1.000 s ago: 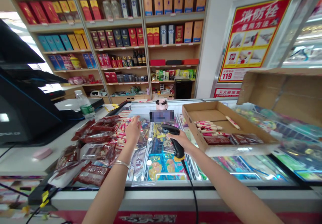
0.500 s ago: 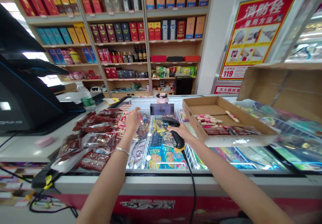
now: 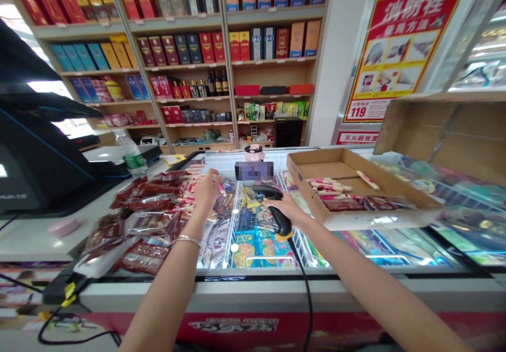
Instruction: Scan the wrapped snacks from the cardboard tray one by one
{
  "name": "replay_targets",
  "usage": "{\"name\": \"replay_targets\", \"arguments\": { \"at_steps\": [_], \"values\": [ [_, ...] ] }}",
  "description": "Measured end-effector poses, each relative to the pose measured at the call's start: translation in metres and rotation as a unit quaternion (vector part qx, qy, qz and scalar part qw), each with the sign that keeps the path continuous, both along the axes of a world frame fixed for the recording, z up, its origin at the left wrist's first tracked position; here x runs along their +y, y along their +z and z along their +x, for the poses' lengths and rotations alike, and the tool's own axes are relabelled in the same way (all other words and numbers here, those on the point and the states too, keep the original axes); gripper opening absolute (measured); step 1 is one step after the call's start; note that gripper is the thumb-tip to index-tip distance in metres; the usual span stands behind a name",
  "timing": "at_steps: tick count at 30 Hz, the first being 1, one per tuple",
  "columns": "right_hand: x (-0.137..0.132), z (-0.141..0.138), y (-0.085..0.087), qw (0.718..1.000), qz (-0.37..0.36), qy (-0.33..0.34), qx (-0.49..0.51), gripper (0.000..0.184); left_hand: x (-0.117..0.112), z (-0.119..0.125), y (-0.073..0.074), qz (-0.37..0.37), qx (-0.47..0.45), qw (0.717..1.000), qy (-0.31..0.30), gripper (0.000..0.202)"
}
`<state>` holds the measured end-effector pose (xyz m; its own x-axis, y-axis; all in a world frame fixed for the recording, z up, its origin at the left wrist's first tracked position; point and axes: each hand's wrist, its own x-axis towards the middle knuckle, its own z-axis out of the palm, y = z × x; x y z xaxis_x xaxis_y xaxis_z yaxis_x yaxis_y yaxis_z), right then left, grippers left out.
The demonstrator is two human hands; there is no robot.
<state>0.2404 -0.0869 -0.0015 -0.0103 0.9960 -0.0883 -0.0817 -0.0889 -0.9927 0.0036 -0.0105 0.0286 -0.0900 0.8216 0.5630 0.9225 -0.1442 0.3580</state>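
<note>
My right hand (image 3: 286, 208) is wrapped around a black and yellow corded barcode scanner (image 3: 281, 220), whose head points left toward my left hand. My left hand (image 3: 207, 187) is closed, with a slim red-and-white wrapped sausage stick (image 3: 222, 187) showing at its right side; the fingers partly hide it. Beside and beneath that hand lie several more wrapped sausage sticks (image 3: 188, 189). Left of them are brown-red plastic snack packs (image 3: 148, 204), heaped on the freezer's glass top. An open cardboard box (image 3: 312, 170) right of the scanner holds some sausage sticks and brown packs.
Through the freezer glass, colourful packets (image 3: 263, 246) show in wire baskets. A pink cup-like item (image 3: 254, 153) stands at the back. A water bottle (image 3: 132, 154) and a dark checkout machine (image 3: 35, 157) are at left. The scanner cable (image 3: 306, 289) hangs over the freezer's front edge.
The view has shifted slightly. Both hands keep nearly the same places, my left hand a little further left and lower in view. The right hand still holds the scanner.
</note>
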Motion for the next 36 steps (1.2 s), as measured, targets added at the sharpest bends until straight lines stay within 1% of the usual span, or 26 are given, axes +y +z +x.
{"name": "replay_targets", "arguments": {
  "at_steps": [3,5,10,13,15,20,22,25,30,33,36],
  "values": [
    [0.002,0.001,-0.003,1.0,0.0,-0.004,0.003,0.031,0.002,0.0,-0.002,0.003,-0.003,0.999,-0.05,0.024],
    [0.003,0.002,-0.005,1.0,0.001,-0.005,0.008,0.032,0.004,0.001,-0.004,-0.003,0.002,0.998,-0.067,0.029],
    [0.002,0.001,-0.003,1.0,-0.004,-0.012,0.006,0.031,0.006,0.002,-0.004,-0.017,-0.002,0.996,-0.083,0.033],
    [0.0,0.0,0.0,1.0,-0.007,-0.009,0.004,0.028,0.008,0.001,-0.005,-0.008,-0.005,0.997,-0.082,0.03],
    [-0.001,0.0,0.001,1.0,-0.007,-0.007,0.005,0.027,0.008,0.0,-0.005,0.001,-0.01,0.996,-0.092,0.028],
    [0.001,0.0,-0.001,1.0,0.001,-0.004,0.002,0.031,0.007,-0.002,-0.009,0.028,-0.018,0.993,-0.116,0.026],
    [0.002,0.001,-0.003,1.0,0.001,-0.003,0.001,0.033,0.01,-0.002,-0.011,0.035,-0.04,0.99,-0.134,0.029],
    [0.002,0.0,-0.003,1.0,-0.001,-0.006,0.007,0.035,0.016,-0.001,-0.015,0.047,-0.108,0.973,-0.2,0.035],
    [0.002,0.0,-0.003,1.0,-0.009,-0.015,0.003,0.036,0.026,0.003,-0.02,0.053,-0.195,0.925,-0.321,0.039],
    [0.002,0.0,-0.005,1.0,-0.004,-0.023,0.005,0.035,0.024,0.007,-0.018,0.047,-0.226,0.904,-0.36,0.038],
    [0.002,0.0,-0.005,0.999,-0.003,-0.035,0.014,0.03,0.018,0.009,-0.014,0.04,-0.236,0.898,-0.37,0.036]
  ]
}}
